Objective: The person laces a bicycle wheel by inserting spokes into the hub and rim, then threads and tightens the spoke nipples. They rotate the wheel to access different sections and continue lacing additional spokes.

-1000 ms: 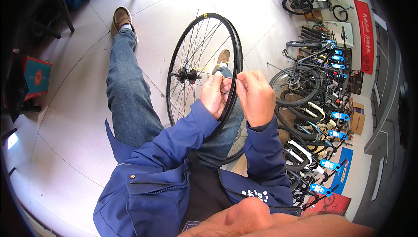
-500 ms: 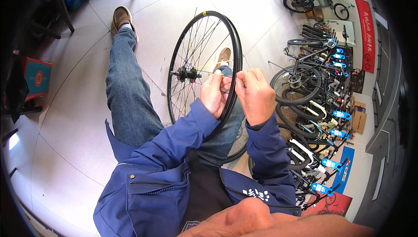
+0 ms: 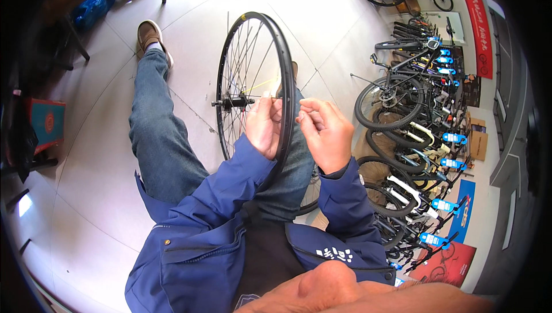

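A bicycle wheel without a tyre, its black rim (image 3: 284,60) upright, stands between my legs. Its black hub (image 3: 234,103) sits left of my hands, with thin dark spokes and a yellowish one running from it. My left hand (image 3: 262,128) is inside the rim, thumb and fingers pinched on a spoke close to the rim. On the rim's outer right side, my right hand (image 3: 329,137) is held with thumb and fingertips together, a little away from the rim. Whatever is between those fingertips is too small to make out.
Several bicycles (image 3: 391,103) stand in a row along the right, with blue tags. A red and teal box (image 3: 49,123) sits at the left, below a blue plastic bag (image 3: 95,11). Part of another wheel (image 3: 310,195) shows beside my right leg.
My right hand has drawn back from the rim to the right and slightly down. The wheel and left hand appear shifted left, and the wheel is seen more edge-on.
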Tool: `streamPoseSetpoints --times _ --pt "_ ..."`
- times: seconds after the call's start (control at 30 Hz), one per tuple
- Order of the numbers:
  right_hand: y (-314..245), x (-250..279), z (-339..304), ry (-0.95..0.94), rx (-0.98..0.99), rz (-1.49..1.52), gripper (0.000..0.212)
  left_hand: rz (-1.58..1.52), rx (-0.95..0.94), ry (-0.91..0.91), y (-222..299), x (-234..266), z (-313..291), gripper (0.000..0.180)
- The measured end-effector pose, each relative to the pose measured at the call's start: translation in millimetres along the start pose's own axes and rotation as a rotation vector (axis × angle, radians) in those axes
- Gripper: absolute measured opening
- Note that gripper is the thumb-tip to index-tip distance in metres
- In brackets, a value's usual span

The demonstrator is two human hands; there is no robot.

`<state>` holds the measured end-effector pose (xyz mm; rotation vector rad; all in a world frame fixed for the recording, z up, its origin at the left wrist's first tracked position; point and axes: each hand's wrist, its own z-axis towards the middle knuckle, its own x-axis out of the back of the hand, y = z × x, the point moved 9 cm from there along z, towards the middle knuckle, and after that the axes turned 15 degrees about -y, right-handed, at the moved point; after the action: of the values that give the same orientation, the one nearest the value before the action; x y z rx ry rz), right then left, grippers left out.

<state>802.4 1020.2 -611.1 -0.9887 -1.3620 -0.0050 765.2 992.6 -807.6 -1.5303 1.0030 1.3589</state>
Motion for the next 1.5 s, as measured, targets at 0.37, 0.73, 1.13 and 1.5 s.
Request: streamPoseSetpoints --times 0.37,0.73,1.13,1.5 --pt "-3 -3 -6 0.044 0.072 0.101 0.038 0.014 0.027 0.042 8 -1 -12 0.044" --pt "28 -19 -10 -0.039 -0.017 0.310 0.059 0.029 0.193 0.049 -6 10 -22 0.055" --pt "55 -19 11 0.149 -0.082 0.331 0.049 0.268 0.312 0.009 -4 13 -18 0.051" --pt "60 -15 18 0.146 -0.069 0.353 0.037 0.951 0.334 0.666 77 237 -74 0.039"
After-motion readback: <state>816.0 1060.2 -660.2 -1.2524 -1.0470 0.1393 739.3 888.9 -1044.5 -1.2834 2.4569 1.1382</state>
